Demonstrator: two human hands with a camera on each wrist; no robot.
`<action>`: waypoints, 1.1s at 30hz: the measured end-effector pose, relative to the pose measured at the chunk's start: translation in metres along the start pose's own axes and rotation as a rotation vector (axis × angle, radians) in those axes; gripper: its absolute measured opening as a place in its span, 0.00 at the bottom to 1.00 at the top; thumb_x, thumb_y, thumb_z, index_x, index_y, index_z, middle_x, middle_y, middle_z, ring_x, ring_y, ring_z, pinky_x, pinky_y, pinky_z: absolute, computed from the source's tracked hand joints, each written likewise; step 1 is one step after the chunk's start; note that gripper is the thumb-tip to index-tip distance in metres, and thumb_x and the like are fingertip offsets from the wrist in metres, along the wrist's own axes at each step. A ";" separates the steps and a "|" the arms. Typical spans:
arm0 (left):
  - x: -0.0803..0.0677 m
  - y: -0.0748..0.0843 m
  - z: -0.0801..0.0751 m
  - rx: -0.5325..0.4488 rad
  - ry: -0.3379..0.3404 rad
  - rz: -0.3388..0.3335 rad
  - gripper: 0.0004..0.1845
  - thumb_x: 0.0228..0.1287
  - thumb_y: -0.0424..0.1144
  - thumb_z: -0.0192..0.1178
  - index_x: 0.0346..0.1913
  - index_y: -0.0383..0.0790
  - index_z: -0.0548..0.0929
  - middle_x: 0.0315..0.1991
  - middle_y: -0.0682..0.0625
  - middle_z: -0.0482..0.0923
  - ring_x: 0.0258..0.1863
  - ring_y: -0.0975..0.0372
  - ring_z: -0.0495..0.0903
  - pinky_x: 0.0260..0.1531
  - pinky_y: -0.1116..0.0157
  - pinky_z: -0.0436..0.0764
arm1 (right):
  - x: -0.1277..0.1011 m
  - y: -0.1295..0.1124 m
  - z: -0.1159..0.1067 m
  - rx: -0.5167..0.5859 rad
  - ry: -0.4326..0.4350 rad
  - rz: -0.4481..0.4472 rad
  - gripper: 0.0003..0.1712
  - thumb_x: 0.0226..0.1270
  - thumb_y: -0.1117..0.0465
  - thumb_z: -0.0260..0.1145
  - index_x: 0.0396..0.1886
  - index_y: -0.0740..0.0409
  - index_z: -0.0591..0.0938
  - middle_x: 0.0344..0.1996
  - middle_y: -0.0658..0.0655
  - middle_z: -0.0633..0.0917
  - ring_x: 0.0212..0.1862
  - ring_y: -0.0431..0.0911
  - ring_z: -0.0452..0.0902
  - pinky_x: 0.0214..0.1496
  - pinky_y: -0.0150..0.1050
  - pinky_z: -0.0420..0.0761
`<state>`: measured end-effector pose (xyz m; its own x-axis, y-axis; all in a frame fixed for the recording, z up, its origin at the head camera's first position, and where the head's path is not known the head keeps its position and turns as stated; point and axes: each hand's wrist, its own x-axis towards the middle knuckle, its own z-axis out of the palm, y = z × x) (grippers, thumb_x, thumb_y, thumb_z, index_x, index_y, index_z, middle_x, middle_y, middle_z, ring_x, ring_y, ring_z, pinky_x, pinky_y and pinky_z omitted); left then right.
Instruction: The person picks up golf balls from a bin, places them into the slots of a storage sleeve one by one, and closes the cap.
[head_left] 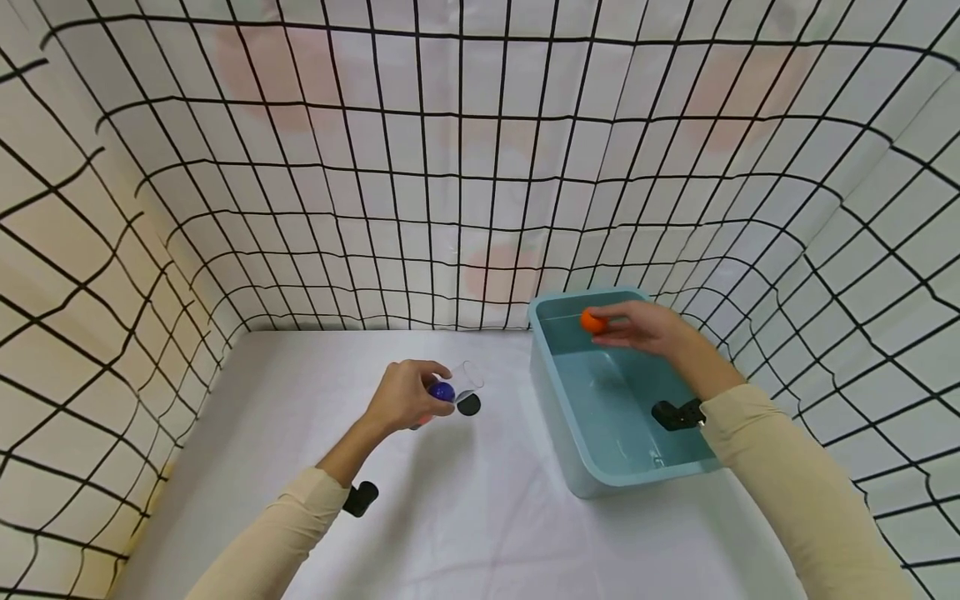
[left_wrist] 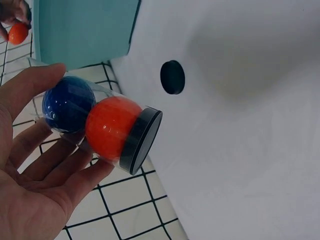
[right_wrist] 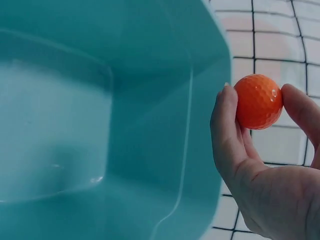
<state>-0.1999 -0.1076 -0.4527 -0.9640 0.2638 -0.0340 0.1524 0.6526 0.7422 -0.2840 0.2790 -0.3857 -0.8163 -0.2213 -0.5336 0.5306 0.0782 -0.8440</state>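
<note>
My left hand grips a clear plastic tube above the table, left of the bin. Inside the tube sit a dark blue ball and an orange-red ball; a black cap closes the end by the red ball. The tube's other end looks uncapped. A loose black cap lies on the table just below it. Over the far end of the teal bin, my right hand pinches an orange golf ball between thumb and fingertips.
A black wire grid stands along the back and both sides of the white-covered table. The bin takes up the table's right part, its raised rim near the back grid. Black wrist cameras are on both arms.
</note>
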 end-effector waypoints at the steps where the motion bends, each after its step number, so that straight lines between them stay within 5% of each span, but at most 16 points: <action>1: 0.000 0.001 0.000 -0.002 -0.002 0.002 0.21 0.48 0.37 0.79 0.48 0.42 0.88 0.39 0.44 0.88 0.35 0.57 0.86 0.32 0.62 0.88 | -0.002 -0.002 0.001 -0.005 -0.013 -0.014 0.23 0.73 0.63 0.65 0.64 0.61 0.71 0.51 0.55 0.82 0.47 0.44 0.86 0.69 0.46 0.75; 10: 0.003 0.008 0.003 -0.004 -0.003 0.029 0.21 0.47 0.37 0.79 0.47 0.42 0.89 0.38 0.44 0.89 0.35 0.57 0.86 0.35 0.61 0.88 | -0.012 -0.007 0.030 -0.139 -0.079 -0.101 0.30 0.73 0.64 0.64 0.68 0.73 0.68 0.51 0.57 0.83 0.52 0.49 0.85 0.61 0.45 0.82; 16: 0.004 0.012 0.007 -0.002 -0.005 0.040 0.21 0.46 0.37 0.80 0.47 0.42 0.89 0.39 0.44 0.89 0.35 0.58 0.86 0.36 0.61 0.88 | -0.011 -0.001 0.059 -0.186 -0.108 -0.097 0.28 0.74 0.64 0.63 0.67 0.75 0.70 0.55 0.61 0.82 0.59 0.56 0.81 0.64 0.50 0.79; 22: 0.004 0.016 0.009 0.000 -0.001 0.056 0.22 0.45 0.36 0.80 0.47 0.42 0.89 0.38 0.44 0.89 0.35 0.58 0.86 0.36 0.61 0.88 | -0.011 0.002 0.086 -0.226 -0.125 -0.088 0.27 0.72 0.62 0.66 0.64 0.73 0.74 0.54 0.63 0.84 0.49 0.52 0.86 0.65 0.54 0.77; 33: 0.006 0.022 0.010 0.002 -0.006 0.054 0.22 0.46 0.38 0.81 0.47 0.42 0.89 0.38 0.45 0.88 0.35 0.58 0.85 0.37 0.62 0.88 | -0.007 0.013 0.123 -0.269 -0.176 -0.041 0.22 0.70 0.61 0.67 0.56 0.71 0.78 0.48 0.63 0.85 0.43 0.51 0.87 0.53 0.44 0.86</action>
<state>-0.1999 -0.0850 -0.4431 -0.9530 0.3030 0.0021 0.2046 0.6385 0.7420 -0.2432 0.1624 -0.3868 -0.7710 -0.3923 -0.5017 0.3997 0.3151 -0.8608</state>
